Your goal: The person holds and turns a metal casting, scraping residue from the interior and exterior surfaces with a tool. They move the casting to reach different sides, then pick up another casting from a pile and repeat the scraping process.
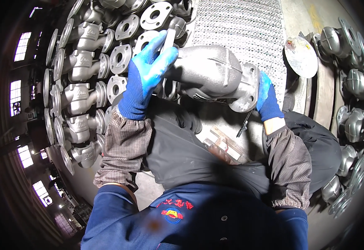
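Note:
A grey cast-metal valve body [211,71] with flanged ends is held up in front of me, over the gap between my knees. My left hand [150,62], in a blue glove, grips the edge of its left flange [170,40], thumb and fingers on either side. At the other end my right hand [266,93], gloved the same way, is closed around the rim of the round right flange [248,88]; part of its fingers is hidden behind the metal. Raised lettering runs along the valve body's shaded underside.
Rows of similar valve bodies [78,98] stand close on the left, and more castings [354,85] line the right. Ahead lies a ridged metal-looking surface [236,25]. A smeared white oval disc [301,57] is at its right. Wooden pieces [228,143] lie between my legs.

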`<state>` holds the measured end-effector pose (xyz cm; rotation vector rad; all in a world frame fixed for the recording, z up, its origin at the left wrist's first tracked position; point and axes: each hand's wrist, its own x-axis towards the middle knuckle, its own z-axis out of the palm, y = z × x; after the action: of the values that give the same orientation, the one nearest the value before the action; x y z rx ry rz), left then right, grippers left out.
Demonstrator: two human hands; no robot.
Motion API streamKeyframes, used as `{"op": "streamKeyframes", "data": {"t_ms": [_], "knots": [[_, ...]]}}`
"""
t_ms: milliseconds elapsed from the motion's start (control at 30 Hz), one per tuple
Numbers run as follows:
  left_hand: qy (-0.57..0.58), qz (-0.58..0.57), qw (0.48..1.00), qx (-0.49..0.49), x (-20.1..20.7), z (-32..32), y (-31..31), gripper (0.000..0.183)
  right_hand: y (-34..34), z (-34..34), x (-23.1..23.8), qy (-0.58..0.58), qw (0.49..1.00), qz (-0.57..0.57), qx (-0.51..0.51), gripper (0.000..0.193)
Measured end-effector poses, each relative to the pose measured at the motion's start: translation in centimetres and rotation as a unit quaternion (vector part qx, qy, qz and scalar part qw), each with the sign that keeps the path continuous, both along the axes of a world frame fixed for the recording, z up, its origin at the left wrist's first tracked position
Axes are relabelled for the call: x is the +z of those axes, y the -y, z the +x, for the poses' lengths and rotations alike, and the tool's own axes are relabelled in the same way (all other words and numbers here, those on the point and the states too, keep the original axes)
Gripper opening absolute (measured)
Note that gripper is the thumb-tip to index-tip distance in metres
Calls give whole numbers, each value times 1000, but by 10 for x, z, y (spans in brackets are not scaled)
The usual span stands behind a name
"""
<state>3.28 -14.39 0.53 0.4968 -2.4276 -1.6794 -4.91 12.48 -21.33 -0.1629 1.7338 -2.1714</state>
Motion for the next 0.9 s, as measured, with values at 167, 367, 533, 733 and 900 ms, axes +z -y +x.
{"op": "streamKeyframes", "data": {"t_ms": [167,367,533,733,900], "knots": [[-56,-208,968,-126,11,-6,-10,60,-17,-27,-24,-26,997,53,43,38],[-45,-235,960,-146,11,-16,-21,64,-13,-53,-3,375,916,-144,6,37],[-3,-76,996,-53,2,-13,-14,59,-14,-57,-8,399,886,-236,-29,40],[-6,-60,998,12,-12,-17,-3,61,-20,-44,-31,-180,951,250,4,73],[-16,0,999,46,-14,-9,8,68,1,-35,44,-250,914,305,96,54]]}}
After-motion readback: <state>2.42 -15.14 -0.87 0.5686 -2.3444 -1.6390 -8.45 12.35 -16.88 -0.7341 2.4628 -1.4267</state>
